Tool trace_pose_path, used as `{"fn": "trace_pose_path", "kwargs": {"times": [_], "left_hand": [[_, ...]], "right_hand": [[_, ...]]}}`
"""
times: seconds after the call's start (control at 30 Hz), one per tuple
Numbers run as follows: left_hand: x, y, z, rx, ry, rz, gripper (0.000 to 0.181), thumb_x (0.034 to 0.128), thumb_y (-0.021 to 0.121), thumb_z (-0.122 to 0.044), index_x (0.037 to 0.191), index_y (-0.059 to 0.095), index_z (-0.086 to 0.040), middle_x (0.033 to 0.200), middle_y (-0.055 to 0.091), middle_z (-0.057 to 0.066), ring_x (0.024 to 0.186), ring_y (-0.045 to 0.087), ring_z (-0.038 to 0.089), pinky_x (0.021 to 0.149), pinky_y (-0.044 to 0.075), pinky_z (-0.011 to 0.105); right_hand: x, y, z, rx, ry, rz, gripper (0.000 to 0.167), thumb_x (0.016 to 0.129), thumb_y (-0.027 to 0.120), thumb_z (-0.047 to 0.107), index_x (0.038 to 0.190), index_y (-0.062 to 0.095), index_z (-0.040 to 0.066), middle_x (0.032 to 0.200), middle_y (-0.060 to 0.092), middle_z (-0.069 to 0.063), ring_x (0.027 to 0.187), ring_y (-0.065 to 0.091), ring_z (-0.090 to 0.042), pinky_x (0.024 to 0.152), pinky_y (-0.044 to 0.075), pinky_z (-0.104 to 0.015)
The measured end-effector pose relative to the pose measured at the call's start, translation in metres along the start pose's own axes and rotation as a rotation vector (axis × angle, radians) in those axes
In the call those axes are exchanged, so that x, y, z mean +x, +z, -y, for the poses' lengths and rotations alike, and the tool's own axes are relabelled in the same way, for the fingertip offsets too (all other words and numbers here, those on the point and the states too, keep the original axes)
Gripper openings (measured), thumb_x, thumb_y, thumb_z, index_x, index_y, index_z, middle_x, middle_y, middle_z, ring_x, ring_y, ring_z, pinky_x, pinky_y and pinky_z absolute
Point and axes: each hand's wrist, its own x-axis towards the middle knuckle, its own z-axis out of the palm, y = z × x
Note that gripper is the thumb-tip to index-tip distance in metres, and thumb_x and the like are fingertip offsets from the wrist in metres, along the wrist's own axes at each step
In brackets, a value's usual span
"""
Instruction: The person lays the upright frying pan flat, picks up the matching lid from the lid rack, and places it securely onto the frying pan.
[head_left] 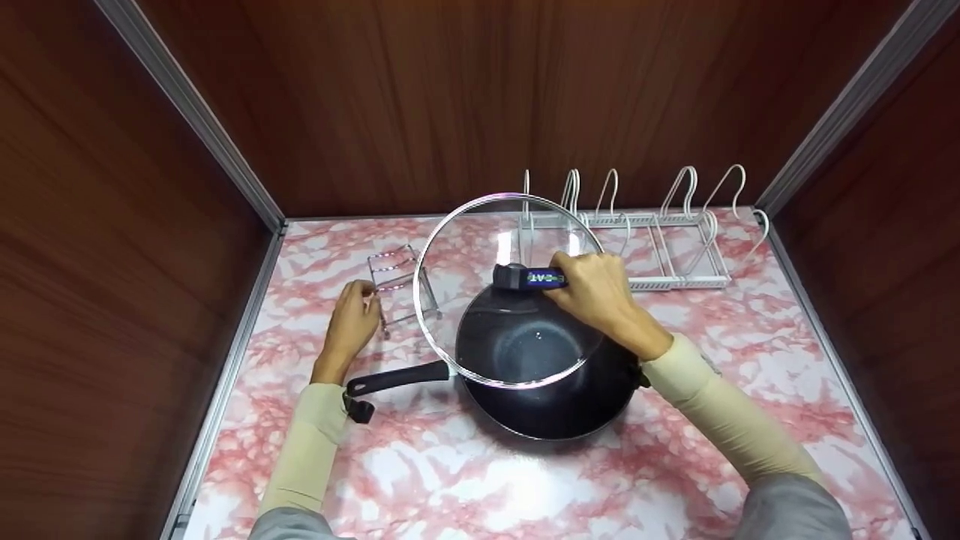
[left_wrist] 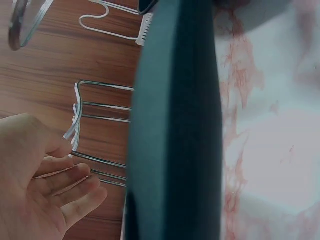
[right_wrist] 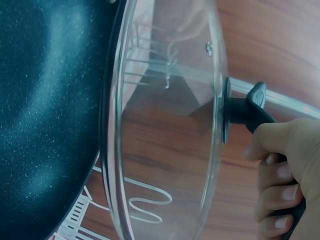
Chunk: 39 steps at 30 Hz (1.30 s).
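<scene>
My right hand (head_left: 596, 292) grips the black knob handle of a round glass lid (head_left: 457, 247) with a metal rim. The lid hangs tilted above a deep black wok (head_left: 555, 412). In the right wrist view, my fingers curl round the lid's handle (right_wrist: 240, 110). The wok sits on the table, its long black handle (head_left: 405, 376) pointing left past my left forearm. My left hand (head_left: 352, 322) is at the left side of a small metal wire rack (head_left: 405, 281). In the left wrist view, thumb and index finger meet at the rack's wire end (left_wrist: 75, 130), the other fingers loose.
Behind the wok at the right stands a white wire rack (head_left: 694, 283) with several curved upright dividers. Brown wood-grain panels (head_left: 450, 97) enclose the table at the back and both sides. A red-and-white marbled surface (head_left: 420, 480) covers the table.
</scene>
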Motion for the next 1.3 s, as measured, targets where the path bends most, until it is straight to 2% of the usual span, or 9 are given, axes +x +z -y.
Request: {"fn": "trace_pose_path", "kwargs": {"times": [0.17,0.33,0.6,0.9,1.17,1.3], "left_hand": [[-0.002,-0.005,-0.008,0.017,0.021,-0.051,0.024,0.1005,0.059,-0.007,0.120,0.065,0.004,0.120,0.065,0.023,0.112,0.065,0.038,0.100,0.054,0.049],[-0.005,-0.009,-0.016,0.012,0.046,-0.066,0.022,0.0988,0.060,-0.005,0.118,0.067,0.004,0.116,0.068,0.019,0.105,0.070,0.033,0.094,0.057,0.047],[-0.010,-0.012,-0.030,0.041,0.089,-0.069,0.021,0.0991,0.060,-0.007,0.116,0.070,0.002,0.111,0.070,0.017,0.104,0.069,0.032,0.091,0.058,0.045],[-0.019,-0.012,-0.043,0.059,0.134,-0.044,0.019,0.1004,0.061,-0.009,0.112,0.073,0.000,0.104,0.072,0.014,0.095,0.068,0.029,0.084,0.056,0.043],[-0.027,-0.013,-0.050,0.079,0.168,0.018,0.018,0.0999,0.064,-0.014,0.112,0.073,-0.004,0.104,0.074,0.011,0.089,0.068,0.028,0.079,0.055,0.042],[-0.030,-0.014,-0.052,0.110,0.202,0.061,0.016,0.0977,0.067,-0.016,0.110,0.074,-0.009,0.104,0.075,0.009,0.092,0.068,0.029,0.081,0.056,0.046]], "right_hand": [[-0.003,-0.001,-0.003,0.010,0.018,0.018,0.018,0.087,0.078,0.018,0.080,0.067,0.006,0.055,0.061,-0.006,0.044,0.045,-0.020,0.043,0.025,-0.032],[-0.007,0.000,-0.006,0.015,0.025,0.026,0.018,0.087,0.077,0.018,0.079,0.066,0.006,0.054,0.058,-0.006,0.044,0.041,-0.020,0.042,0.024,-0.033],[-0.012,-0.001,-0.011,0.013,0.025,0.027,0.015,0.083,0.077,0.015,0.080,0.065,0.006,0.056,0.060,-0.008,0.045,0.048,-0.024,0.040,0.038,-0.043],[-0.019,-0.002,-0.015,0.033,0.038,0.056,0.012,0.084,0.076,0.013,0.085,0.070,0.003,0.060,0.066,-0.011,0.045,0.052,-0.025,0.041,0.041,-0.041],[-0.025,-0.005,-0.016,0.030,0.066,0.069,0.018,0.082,0.081,0.018,0.086,0.070,0.004,0.064,0.068,-0.013,0.048,0.057,-0.029,0.044,0.046,-0.046],[-0.028,-0.006,-0.017,0.019,0.082,0.077,0.019,0.081,0.082,0.019,0.088,0.071,0.004,0.065,0.069,-0.013,0.050,0.058,-0.032,0.045,0.047,-0.050]]}}
